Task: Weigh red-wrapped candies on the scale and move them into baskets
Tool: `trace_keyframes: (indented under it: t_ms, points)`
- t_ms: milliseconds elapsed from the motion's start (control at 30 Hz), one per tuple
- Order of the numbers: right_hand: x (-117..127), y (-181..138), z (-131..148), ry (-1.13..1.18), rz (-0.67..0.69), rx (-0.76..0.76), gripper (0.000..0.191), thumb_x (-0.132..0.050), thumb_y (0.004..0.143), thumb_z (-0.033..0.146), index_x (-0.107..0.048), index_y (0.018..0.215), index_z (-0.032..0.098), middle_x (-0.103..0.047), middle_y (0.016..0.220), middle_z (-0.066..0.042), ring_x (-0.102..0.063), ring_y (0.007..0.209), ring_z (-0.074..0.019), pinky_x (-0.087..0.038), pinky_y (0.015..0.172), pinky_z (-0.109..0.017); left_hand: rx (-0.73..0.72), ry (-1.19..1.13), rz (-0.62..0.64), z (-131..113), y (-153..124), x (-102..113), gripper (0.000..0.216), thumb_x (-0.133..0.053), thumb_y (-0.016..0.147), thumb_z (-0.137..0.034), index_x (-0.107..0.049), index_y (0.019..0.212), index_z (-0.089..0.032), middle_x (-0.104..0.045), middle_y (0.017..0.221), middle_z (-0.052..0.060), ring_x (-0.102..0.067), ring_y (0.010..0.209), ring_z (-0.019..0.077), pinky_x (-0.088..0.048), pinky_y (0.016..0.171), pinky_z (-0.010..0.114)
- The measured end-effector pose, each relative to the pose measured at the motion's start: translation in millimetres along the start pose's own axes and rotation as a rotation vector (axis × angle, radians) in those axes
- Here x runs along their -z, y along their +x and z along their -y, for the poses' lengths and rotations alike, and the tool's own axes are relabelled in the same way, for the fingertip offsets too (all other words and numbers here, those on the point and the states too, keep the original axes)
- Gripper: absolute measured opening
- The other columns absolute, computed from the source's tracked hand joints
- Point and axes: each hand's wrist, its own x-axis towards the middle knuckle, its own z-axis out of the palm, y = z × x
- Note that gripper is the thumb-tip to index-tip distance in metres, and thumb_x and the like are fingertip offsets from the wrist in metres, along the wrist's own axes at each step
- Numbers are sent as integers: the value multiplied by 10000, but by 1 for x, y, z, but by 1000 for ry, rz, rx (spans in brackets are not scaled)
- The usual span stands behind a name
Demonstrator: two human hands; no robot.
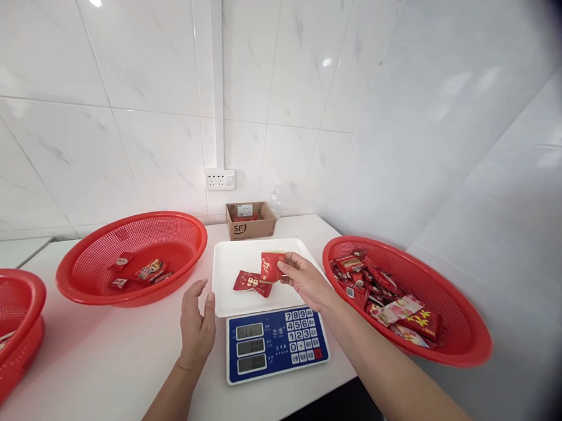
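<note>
A blue-faced weighing scale (275, 344) with a white tray (232, 262) stands in front of me. My right hand (305, 281) pinches a small red snack packet (271, 265) just above the tray. Another red packet (251, 282) lies on the tray beside it. My left hand (197, 323) hovers open at the tray's left edge, holding nothing. A red basket (459, 345) on the right is full of red and pink packets (397, 308).
A red basket (179, 230) at the left holds several packets (148, 271). Another red basket (14, 296) sits at the far left edge. A small cardboard box (251, 227) stands behind the scale, below a wall socket (220, 179). Tiled walls close in behind and at right.
</note>
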Motion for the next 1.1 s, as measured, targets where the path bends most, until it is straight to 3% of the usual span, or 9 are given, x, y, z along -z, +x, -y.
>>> trace_keyframes:
  t_ms: [333, 433, 500, 567, 667, 833, 933, 1100]
  points:
    - [-1, -8, -5, -211, -77, 72, 279, -442, 830, 504, -446, 901, 235, -643, 817, -25, -603, 683, -156, -487, 542, -278, -35, 42, 11, 0, 1, 0, 300, -411, 893, -376, -519, 1111, -201, -559, 1116, 96, -506, 1081, 226, -415, 936, 413]
    - [5, -7, -8, -362, -170, 152, 262, -398, 852, 478, -427, 954, 239, -631, 954, -51, -611, 835, -183, -516, 687, -348, -36, 46, 6, 1, 1, 0, 301, -408, 892, -383, -527, 1103, -204, -561, 1115, 95, -508, 1081, 228, -417, 933, 417]
    - [9, -10, -8, -495, -191, 209, 221, -421, 852, 414, -451, 981, 236, -610, 1049, -59, -576, 972, -198, -466, 840, -394, -35, 48, 5, 0, 1, 1, 300, -405, 893, -383, -529, 1101, -204, -562, 1112, 96, -509, 1081, 227, -418, 932, 418]
    - [12, -16, -6, -635, -126, 221, 170, -465, 830, 319, -518, 971, 240, -621, 1056, -42, -558, 1018, -202, -410, 916, -400, -40, 48, 7, 0, 0, 1, 297, -404, 894, -379, -530, 1099, -205, -564, 1105, 96, -510, 1078, 225, -418, 934, 420]
    - [13, -23, -3, -809, -13, 178, 194, -440, 833, 243, -593, 952, 260, -655, 1025, -11, -583, 985, -186, -419, 893, -355, -46, 49, 7, -2, 0, 1, 291, -403, 896, -372, -531, 1099, -208, -565, 1103, 95, -510, 1075, 222, -418, 935, 417]
    - [15, -16, -6, -1063, -65, 107, 299, -453, 849, 311, -581, 1097, 204, -596, 1192, -89, -493, 1142, -240, -339, 964, -381, -32, 52, 10, 0, 0, 1, 302, -407, 893, -384, -530, 1104, -207, -562, 1108, 91, -506, 1079, 226, -420, 927, 411]
    - [16, -14, -9, -1170, -26, 66, 362, -493, 828, 365, -581, 1130, 187, -572, 1229, -114, -459, 1177, -275, -324, 963, -394, -26, 55, 8, 2, 0, 1, 311, -403, 892, -395, -529, 1105, -206, -566, 1103, 90, -508, 1077, 229, -417, 928, 415]
    - [17, -20, -7, -1258, 16, 45, 312, -530, 792, 427, -620, 972, 188, -606, 1125, -122, -490, 1104, -289, -342, 895, -387, -23, 55, 6, 0, 1, 1, 310, -400, 892, -399, -536, 1094, -207, -572, 1096, 90, -513, 1075, 228, -421, 924, 407]
